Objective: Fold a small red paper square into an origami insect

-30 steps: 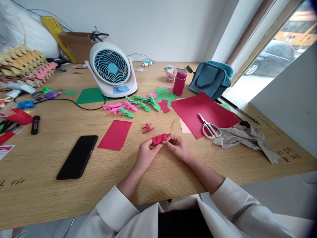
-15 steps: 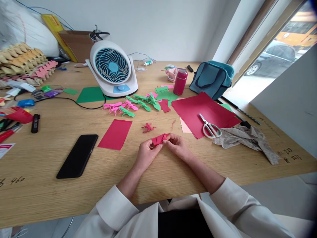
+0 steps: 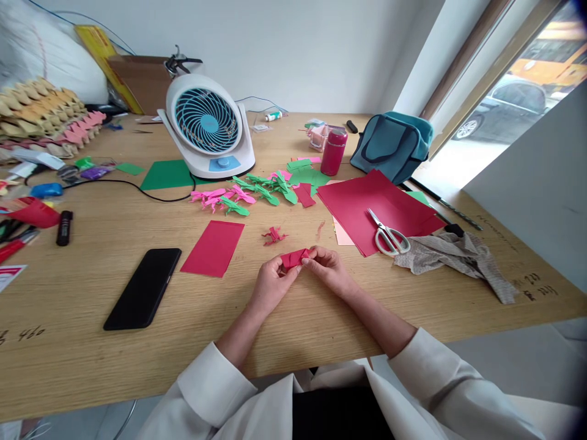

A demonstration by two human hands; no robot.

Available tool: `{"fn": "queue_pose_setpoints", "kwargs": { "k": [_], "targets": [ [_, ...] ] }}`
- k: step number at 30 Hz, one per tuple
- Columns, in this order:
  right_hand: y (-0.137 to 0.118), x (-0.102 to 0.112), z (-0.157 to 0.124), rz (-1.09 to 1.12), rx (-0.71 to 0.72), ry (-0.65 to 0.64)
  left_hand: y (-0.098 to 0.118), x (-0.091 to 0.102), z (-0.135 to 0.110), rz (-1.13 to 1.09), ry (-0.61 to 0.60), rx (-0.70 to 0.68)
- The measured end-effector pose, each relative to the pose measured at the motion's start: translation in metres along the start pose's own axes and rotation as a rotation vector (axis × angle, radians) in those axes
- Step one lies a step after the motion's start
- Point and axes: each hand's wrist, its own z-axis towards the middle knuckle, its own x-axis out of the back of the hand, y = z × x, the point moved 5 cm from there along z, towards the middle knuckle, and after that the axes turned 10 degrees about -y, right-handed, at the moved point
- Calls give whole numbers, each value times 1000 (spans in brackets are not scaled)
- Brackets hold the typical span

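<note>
A small folded piece of red paper [image 3: 293, 259] is held just above the table between both hands. My left hand [image 3: 271, 282] pinches its left end between thumb and fingers. At its right end, my right hand [image 3: 331, 271] presses a folded corner, thumb in front and fingers behind. Beyond the hands lies a small red folded paper figure [image 3: 274, 235] with thin legs. To the left is a flat red paper rectangle [image 3: 213, 248]. Several green folded figures [image 3: 263, 190] and pink folded figures [image 3: 215, 198] lie together farther back.
A black phone [image 3: 143, 288] lies at the left front. White-handled scissors [image 3: 389, 234] rest on large red sheets [image 3: 367, 205], beside a crumpled cloth [image 3: 452, 260]. Behind stand a white fan [image 3: 208, 125], a red flask [image 3: 334, 151] and a teal bag [image 3: 392, 145].
The folded corner at the right end of the red paper appears slightly flatter under my right fingers. Both hands stay in nearly the same place.
</note>
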Motion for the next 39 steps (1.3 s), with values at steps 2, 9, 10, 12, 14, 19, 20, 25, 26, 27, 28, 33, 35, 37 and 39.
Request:
{"fn": "queue_pose_setpoints", "kwargs": {
  "k": [2,9,10,12,14,19,20,25,26,27,28,33,35,37,39],
  "targets": [
    [1,1,0,-16,4,7,1,0,0,0,-11,-10],
    [3,0,1,-11,-17,-15,6,3,-3,86,5,-21],
    [4,0,2,-7,-23,-15,6,3,-3,96,3,-22],
    [4,0,2,2,-30,-13,4,2,-3,115,-5,-13],
    [3,0,2,4,-31,-13,1,2,-2,122,-10,-4],
    [3,1,1,-14,-15,-13,-4,3,-1,116,1,0],
    [3,1,1,-15,-12,-13,-4,3,-1,115,2,3],
    [5,2,1,18,-35,3,1,3,-2,76,-5,-3],
    [6,2,1,28,-43,6,2,3,-2,72,-2,-5],
    [6,2,1,38,-50,7,2,3,-2,71,3,-7],
    [6,2,1,47,-57,8,2,4,-2,72,10,-8],
    [5,2,1,62,-83,17,-2,6,0,64,30,-18],
    [5,3,1,49,-87,27,-5,6,1,51,29,-21],
    [4,4,1,29,-91,37,-6,5,1,33,23,-14],
    [3,5,1,4,-96,39,-7,4,2,22,15,-2]
  ]
}}
